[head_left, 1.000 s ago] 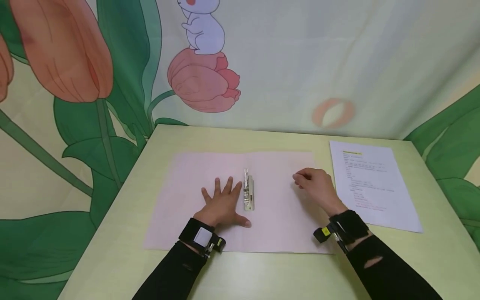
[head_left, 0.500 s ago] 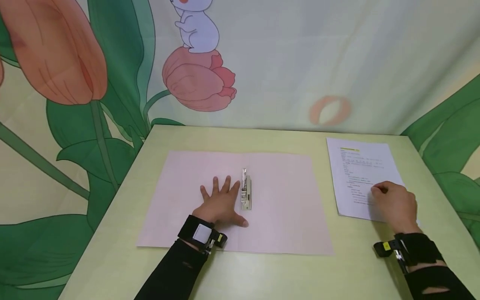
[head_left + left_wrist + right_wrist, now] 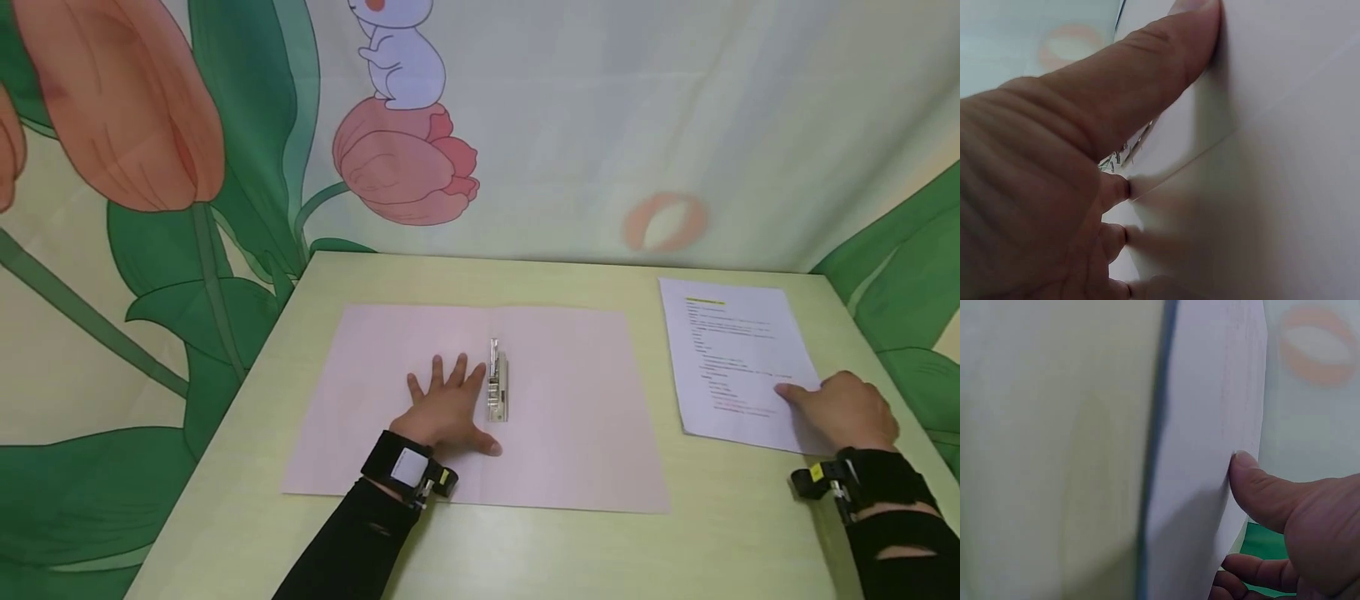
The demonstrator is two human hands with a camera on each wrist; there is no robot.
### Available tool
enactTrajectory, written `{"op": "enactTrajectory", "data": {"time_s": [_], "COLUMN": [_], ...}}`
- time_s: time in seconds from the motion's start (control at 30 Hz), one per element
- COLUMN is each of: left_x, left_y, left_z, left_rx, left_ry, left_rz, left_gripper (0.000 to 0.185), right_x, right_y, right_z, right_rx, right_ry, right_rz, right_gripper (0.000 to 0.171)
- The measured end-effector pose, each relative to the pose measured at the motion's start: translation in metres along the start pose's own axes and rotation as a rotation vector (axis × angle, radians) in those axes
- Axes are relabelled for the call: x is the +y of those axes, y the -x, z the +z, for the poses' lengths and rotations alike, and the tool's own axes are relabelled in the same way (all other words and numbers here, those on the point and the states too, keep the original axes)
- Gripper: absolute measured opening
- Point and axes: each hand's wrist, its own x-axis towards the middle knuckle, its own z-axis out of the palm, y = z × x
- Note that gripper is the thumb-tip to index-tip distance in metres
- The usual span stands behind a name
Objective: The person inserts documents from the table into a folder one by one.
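Printed sheet [image 3: 738, 362] edge under right hand [image 3: 843, 410] thumb

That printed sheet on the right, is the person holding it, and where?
Yes. The right hand pinches the printed sheet at its near right edge, thumb on top. The left hand only presses flat on the pink folder.

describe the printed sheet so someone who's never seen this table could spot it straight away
On the pale yellow-green table, look to the far right, past the open pink paper folder with its metal clip. The white printed sheet lies there under the right hand; it alone carries lines of text.
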Motion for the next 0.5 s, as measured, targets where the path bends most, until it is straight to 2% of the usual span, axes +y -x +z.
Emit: {"op": "enactTrajectory", "data": {"time_s": [0.2,0.5], "left_x": [0.0016,0.0009], "left_y": [0.0002,-0.0006], "left_z": [-0.0004,0.0004], "left_rx": [-0.005,0.000], "left_ry": [-0.006,-0.012], "left_rz": [-0.004,0.002], "left_gripper": [0.129,0.129], "right_x": [-0.0012,-0.0076], "right_y": [-0.0048,-0.0065], "right_z": [-0.0070,-0.0099], "right_rx": [-0.044,0.012], "right_ry": [-0.012,-0.002], "right_rz": [0.046,0.112], "right_gripper": [0.066,0.069]}}
